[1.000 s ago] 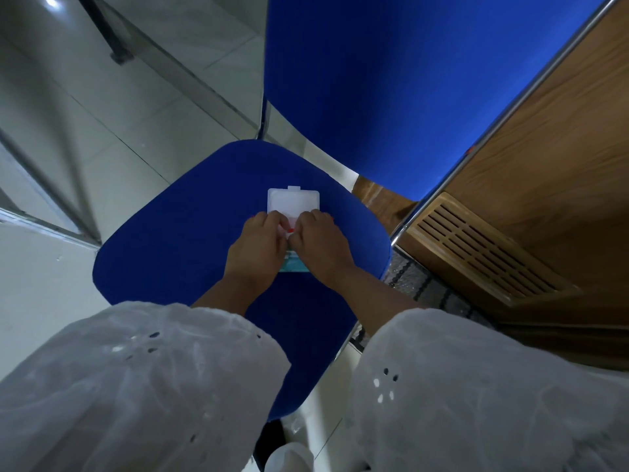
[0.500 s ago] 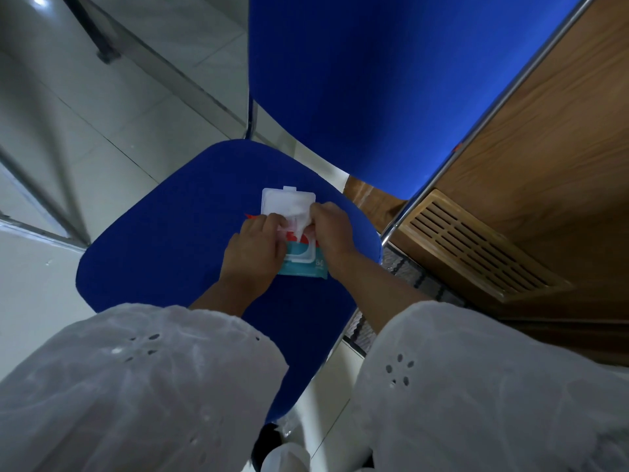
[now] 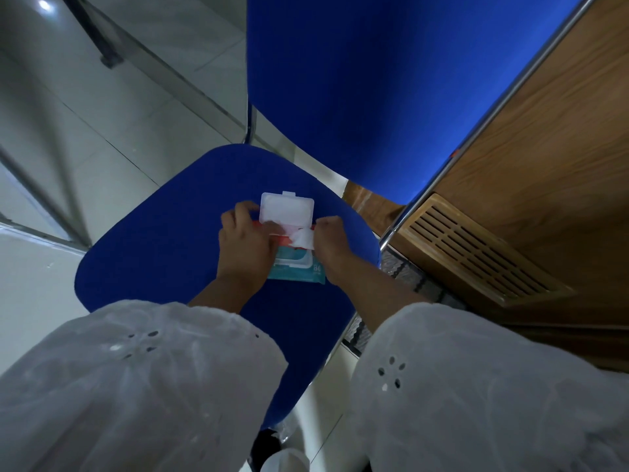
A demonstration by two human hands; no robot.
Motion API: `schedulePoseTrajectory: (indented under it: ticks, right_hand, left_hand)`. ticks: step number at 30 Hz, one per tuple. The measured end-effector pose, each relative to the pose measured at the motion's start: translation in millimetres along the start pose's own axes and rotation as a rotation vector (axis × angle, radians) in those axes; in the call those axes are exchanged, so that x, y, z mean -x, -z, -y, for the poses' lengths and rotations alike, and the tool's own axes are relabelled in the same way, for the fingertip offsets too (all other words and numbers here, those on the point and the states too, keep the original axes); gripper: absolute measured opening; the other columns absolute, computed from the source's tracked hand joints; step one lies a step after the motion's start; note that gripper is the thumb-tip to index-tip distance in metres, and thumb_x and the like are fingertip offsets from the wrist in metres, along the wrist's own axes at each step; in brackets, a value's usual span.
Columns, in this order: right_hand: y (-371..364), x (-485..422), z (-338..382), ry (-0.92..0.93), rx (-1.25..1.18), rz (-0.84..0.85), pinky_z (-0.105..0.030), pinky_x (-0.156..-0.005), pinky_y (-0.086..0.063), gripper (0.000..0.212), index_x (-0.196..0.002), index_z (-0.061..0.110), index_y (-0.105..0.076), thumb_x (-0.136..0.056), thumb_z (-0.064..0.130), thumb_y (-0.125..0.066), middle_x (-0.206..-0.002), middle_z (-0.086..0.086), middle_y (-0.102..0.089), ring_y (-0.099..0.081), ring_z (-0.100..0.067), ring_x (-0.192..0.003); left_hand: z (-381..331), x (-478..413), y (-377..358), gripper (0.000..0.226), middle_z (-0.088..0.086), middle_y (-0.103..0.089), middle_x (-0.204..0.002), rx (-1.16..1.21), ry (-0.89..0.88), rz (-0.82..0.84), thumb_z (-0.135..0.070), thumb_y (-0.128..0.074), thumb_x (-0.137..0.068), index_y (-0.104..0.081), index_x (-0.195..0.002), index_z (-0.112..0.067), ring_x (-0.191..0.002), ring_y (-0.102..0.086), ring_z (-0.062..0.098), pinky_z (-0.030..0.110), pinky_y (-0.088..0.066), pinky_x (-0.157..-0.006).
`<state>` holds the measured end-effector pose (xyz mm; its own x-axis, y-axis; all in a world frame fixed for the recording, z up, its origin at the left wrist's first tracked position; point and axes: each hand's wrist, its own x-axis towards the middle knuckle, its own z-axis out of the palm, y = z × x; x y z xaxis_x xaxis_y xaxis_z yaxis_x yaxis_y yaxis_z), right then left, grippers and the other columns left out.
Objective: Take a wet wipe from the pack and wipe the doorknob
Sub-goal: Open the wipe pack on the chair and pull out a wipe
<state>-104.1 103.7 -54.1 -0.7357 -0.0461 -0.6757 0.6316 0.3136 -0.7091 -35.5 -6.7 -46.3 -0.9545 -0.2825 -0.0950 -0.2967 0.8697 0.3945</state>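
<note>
A teal wet wipe pack (image 3: 299,270) lies on the blue chair seat (image 3: 163,247), its white flip lid (image 3: 286,209) standing open. My left hand (image 3: 243,247) presses down on the pack's left side and covers part of it. My right hand (image 3: 332,240) pinches a white wet wipe (image 3: 304,238) that sticks partly out of the pack's opening. No doorknob is in view.
The chair's blue backrest (image 3: 374,80) rises behind the seat, with a chrome frame tube (image 3: 493,107) at its right. A wooden door (image 3: 551,148) with a slatted vent (image 3: 476,250) stands on the right. Pale floor tiles (image 3: 68,114) lie to the left.
My hands have drawn apart over the pack. The right hand has pulled a wipe partly out to the right, and more of the teal pack shows.
</note>
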Motion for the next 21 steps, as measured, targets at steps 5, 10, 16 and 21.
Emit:
schedulePoseTrajectory:
  ticks: [5,10,16,21]
  right_hand:
    - [9,4,1,0.000,0.056,0.097,-0.027,-0.059,-0.039,0.029,-0.121,0.005,-0.047,-0.095,0.017,-0.042,-0.099,-0.009,-0.050,-0.050,-0.019,-0.078]
    - [14,11,7,-0.068,-0.021,0.183,-0.010,-0.032,-0.036,0.044,-0.132,0.004,-0.040,-0.090,0.001,-0.050,-0.106,-0.014,-0.061,-0.050,-0.010,-0.062]
    - [18,18,11,-0.058,-0.106,0.221,-0.007,-0.028,-0.028,0.030,-0.111,0.009,-0.054,-0.085,-0.007,-0.055,-0.072,-0.003,-0.054,-0.050,-0.009,-0.047]
    - [22,24,14,-0.091,-0.139,0.221,-0.011,-0.033,-0.036,0.022,-0.105,0.005,-0.065,-0.086,0.000,-0.055,-0.070,-0.002,-0.053,-0.048,-0.013,-0.056]
  left_hand:
    - [-2,-14,2,0.030,0.015,-0.043,-0.134,0.382,0.262,0.022,-0.004,-0.040,-0.090,-0.057,-0.112,-0.012,-0.121,-0.035,0.031,0.031,-0.030,-0.094]
    - [-1,-21,4,0.039,0.011,-0.052,-0.124,0.720,0.515,0.105,0.000,-0.041,-0.086,-0.042,-0.119,-0.021,-0.115,-0.047,0.031,0.048,-0.045,-0.096]
    - [-6,-23,10,0.041,0.008,-0.053,-0.120,0.954,0.585,0.150,-0.006,-0.041,-0.090,-0.032,-0.126,-0.023,-0.118,-0.048,0.034,0.054,-0.042,-0.100]
    - [-6,-19,17,0.024,0.018,-0.063,-0.113,0.948,0.606,0.045,-0.033,-0.036,-0.096,-0.044,-0.111,-0.016,-0.094,-0.058,0.027,0.044,-0.049,-0.088]
